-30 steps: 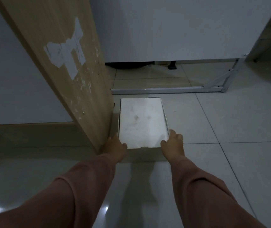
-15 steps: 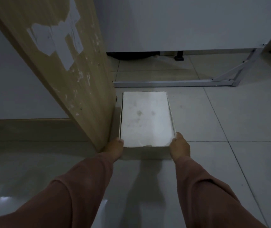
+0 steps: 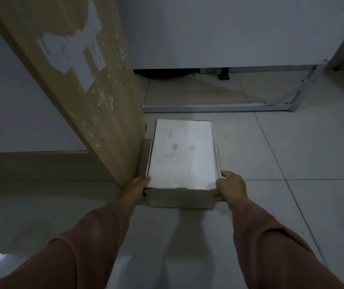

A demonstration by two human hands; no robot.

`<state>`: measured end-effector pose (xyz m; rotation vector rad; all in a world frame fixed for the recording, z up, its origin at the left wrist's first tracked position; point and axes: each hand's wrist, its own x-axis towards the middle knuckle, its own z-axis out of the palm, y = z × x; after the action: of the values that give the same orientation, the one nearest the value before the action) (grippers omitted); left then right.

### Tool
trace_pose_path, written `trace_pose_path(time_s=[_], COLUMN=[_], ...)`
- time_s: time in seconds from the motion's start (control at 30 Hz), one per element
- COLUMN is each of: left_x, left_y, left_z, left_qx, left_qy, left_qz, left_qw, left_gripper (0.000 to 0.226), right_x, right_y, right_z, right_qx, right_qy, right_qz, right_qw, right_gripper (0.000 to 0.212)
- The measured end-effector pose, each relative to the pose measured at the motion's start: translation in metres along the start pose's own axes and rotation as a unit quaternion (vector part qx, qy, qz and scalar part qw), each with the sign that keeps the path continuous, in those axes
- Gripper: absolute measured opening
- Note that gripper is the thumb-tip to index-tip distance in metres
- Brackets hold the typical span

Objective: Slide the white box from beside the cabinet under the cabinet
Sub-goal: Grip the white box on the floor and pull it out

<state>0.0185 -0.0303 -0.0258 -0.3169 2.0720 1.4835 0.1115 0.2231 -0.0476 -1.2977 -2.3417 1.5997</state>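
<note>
2 hands are gripping the near end of the white box [image 3: 182, 155], 1 at each corner. The left hand [image 3: 134, 189] is holding the near left corner, its fingers [image 3: 146, 180] clamped over the top edge. The right hand [image 3: 230, 188] is holding the near right corner, its fingers [image 3: 225, 175] wrapped around the side wall and thumb pressing the front face. The box is lying flat on the tiled floor [image 3: 292, 184], long side running away from the person, just beside the wooden side panel of the cabinet [image 3: 79, 80] and not under it. The lid is showing faint stains near its middle. A metal frame bar [image 3: 208, 108] is lying on the floor just beyond the box's far end. Both sleeves [image 3: 87, 247] are reddish-brown.
</note>
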Motion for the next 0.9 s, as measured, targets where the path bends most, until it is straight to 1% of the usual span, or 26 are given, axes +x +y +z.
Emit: trace_pose_path(time_s=[0.03,0.07,0.13,0.2,0.3,0.33,0.4,0.43,0.5,0.57,0.63,0.67,0.73,0.77,0.83,0.9], left_x=[0.000,0.003,0.007,0.007,0.012,0.014,0.014,0.013,0.012,0.011,0.016,0.018,0.022,0.020,0.015,0.008], left_y=[0.001,0.001,0.001,0.006,0.006,0.005,0.002,0.002,0.001,0.001,0.002,0.003,0.004,0.005,0.006,0.005], left_z=[-0.001,-0.001,-0.001,-0.002,0.001,0.003,0.008,0.010,0.013,0.014,0.010,0.008,0.004,0.003,0.000,-0.001], left_qx=[-0.048,-0.092,-0.151,-0.187,-0.210,-0.217,-0.238,-0.252,-0.276,-0.283,-0.292,-0.291,-0.283,-0.275,-0.271,-0.269], left_qy=[-0.007,-0.018,-0.058,-0.095,-0.119,-0.125,-0.155,-0.169,-0.184,-0.176,-0.163,-0.157,-0.159,-0.166,-0.169,-0.171], left_qz=[-0.020,-0.037,-0.066,-0.073,-0.071,-0.079,-0.104,-0.121,-0.142,-0.152,-0.149,-0.151,-0.165,-0.167,-0.157,-0.147], left_qw=[0.999,0.995,0.985,0.975,0.968,0.965,0.953,0.945,0.932,0.930,0.930,0.931,0.931,0.932,0.934,0.936], left_gripper=[0.021,0.025,0.044,0.057,0.077,0.080,0.075,0.071,0.070,0.071,0.070,0.071,0.074,0.071,0.058,0.053], right_x=[0.001,-0.007,-0.028,-0.032,-0.027,-0.024,-0.021,-0.020,-0.018,-0.020,-0.021,-0.021,-0.018,-0.016,-0.011,-0.009], right_y=[-0.004,-0.014,-0.040,-0.048,-0.045,-0.045,-0.045,-0.046,-0.050,-0.055,-0.061,-0.063,-0.066,-0.066,-0.063,-0.060], right_z=[-0.004,-0.010,-0.023,-0.029,-0.037,-0.040,-0.046,-0.047,-0.047,-0.045,-0.041,-0.039,-0.033,-0.031,-0.025,-0.023], right_qx=[0.004,0.009,0.024,0.033,0.032,0.030,0.022,0.016,-0.009,-0.051,-0.095,-0.113,-0.176,-0.210,-0.235,-0.228], right_qy=[-0.006,-0.015,-0.032,-0.041,-0.052,-0.053,-0.062,-0.068,-0.074,-0.071,-0.069,-0.069,-0.071,-0.068,-0.061,-0.068], right_qz=[-0.005,-0.007,-0.007,-0.010,0.005,0.011,0.011,0.007,-0.006,-0.028,-0.054,-0.059,-0.056,-0.050,-0.035,-0.010], right_qw=[1.000,1.000,0.999,0.999,0.998,0.998,0.998,0.998,0.997,0.996,0.992,0.989,0.980,0.974,0.969,0.971], right_gripper=[0.057,0.053,0.042,0.036,0.047,0.051,0.057,0.058,0.057,0.046,0.019,0.016,0.036,0.044,0.049,0.049])
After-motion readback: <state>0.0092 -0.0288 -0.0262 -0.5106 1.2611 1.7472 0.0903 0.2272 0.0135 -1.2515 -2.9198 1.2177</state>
